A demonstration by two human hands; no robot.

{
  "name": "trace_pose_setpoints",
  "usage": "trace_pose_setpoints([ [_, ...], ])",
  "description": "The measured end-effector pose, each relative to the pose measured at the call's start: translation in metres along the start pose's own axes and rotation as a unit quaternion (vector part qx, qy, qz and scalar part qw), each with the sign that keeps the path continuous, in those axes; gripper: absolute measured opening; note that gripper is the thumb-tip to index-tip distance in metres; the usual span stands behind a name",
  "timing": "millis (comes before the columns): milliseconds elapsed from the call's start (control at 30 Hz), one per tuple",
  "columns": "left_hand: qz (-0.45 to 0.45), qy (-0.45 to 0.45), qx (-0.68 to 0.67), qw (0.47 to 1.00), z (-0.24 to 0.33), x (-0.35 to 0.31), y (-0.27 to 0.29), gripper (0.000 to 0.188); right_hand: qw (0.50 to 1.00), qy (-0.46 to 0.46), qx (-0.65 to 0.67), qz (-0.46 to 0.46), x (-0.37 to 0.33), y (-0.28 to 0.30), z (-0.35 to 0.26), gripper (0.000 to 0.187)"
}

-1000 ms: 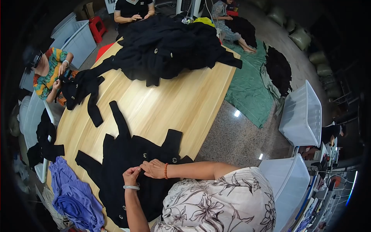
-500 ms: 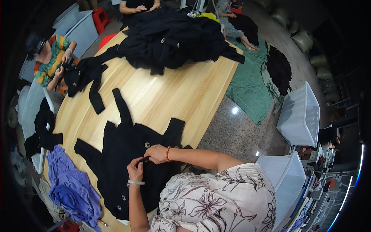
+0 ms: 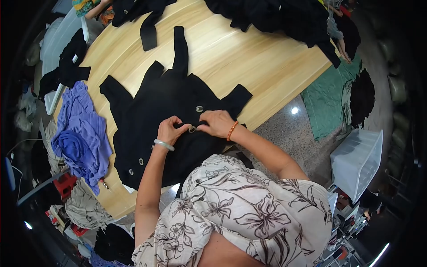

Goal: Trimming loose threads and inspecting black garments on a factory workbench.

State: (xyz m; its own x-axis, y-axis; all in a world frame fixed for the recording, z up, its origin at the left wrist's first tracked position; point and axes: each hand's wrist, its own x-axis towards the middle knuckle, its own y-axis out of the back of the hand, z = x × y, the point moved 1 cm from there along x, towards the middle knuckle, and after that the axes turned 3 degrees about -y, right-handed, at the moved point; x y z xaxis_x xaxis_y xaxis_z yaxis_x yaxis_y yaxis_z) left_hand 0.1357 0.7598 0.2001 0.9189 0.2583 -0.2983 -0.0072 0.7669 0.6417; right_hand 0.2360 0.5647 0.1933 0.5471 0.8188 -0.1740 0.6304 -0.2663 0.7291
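A black knit garment (image 3: 155, 102) with several round metallic buttons lies spread over the near part of the wooden table. My left hand (image 3: 171, 129), with a pale bangle at the wrist, pinches its dark fabric edge. Just to the right, my right hand (image 3: 218, 123), wearing an orange bead bracelet, pinches the same edge. Between the two sets of fingertips shows a round button (image 3: 192, 129) on the fabric. Another button (image 3: 199, 108) sits farther up. Two more lie at the garment's lower left.
Purple garments (image 3: 80, 133) are heaped at the table's left edge. More black garments (image 3: 275, 20) lie across the far side of the wooden table (image 3: 218, 58). A co-worker's arm (image 3: 98, 9) shows at the far left. A white plastic bin (image 3: 356, 155) stands at right.
The view has tipped down and nearer. My hands have drawn slightly apart along the fabric edge, and a button now shows between them.
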Motion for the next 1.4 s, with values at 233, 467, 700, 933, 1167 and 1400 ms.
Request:
trace_pose_setpoints([
  [233, 0.078, -0.134, -0.014, 0.988, 0.029, 0.034, -0.021, 0.010, 0.996, -0.066, -0.062, -0.003, -0.006, 0.021, 0.033, 0.019],
  [467, -0.039, 0.011, 0.219, 0.975, 0.027, 0.084, -0.077, 0.020, 0.995, 0.005, -0.075, 0.061, 0.000, 0.019, 0.033, 0.013],
  [700, -0.066, 0.120, 0.087, 0.987, 0.013, 0.093, -0.082, 0.025, 0.998, 0.025, -0.024, 0.048, 0.002, 0.019, 0.025, 0.019],
  [933, -0.124, 0.192, 0.107, 0.968, 0.043, 0.104, -0.063, 0.043, 0.998, 0.017, -0.052, 0.022, 0.008, 0.026, 0.018, 0.021],
  [1167, -0.074, 0.098, -0.308, 0.944, 0.003, 0.092, -0.084, 0.006, 0.998, 0.013, -0.051, 0.034, 0.006, 0.023, 0.012, 0.024],
  [1400, -0.052, 0.123, -0.388, 0.912, 0.023, 0.071, -0.063, 0.010, 0.992, 0.063, -0.005, 0.110, 0.001, 0.022, 0.016, 0.036],
])
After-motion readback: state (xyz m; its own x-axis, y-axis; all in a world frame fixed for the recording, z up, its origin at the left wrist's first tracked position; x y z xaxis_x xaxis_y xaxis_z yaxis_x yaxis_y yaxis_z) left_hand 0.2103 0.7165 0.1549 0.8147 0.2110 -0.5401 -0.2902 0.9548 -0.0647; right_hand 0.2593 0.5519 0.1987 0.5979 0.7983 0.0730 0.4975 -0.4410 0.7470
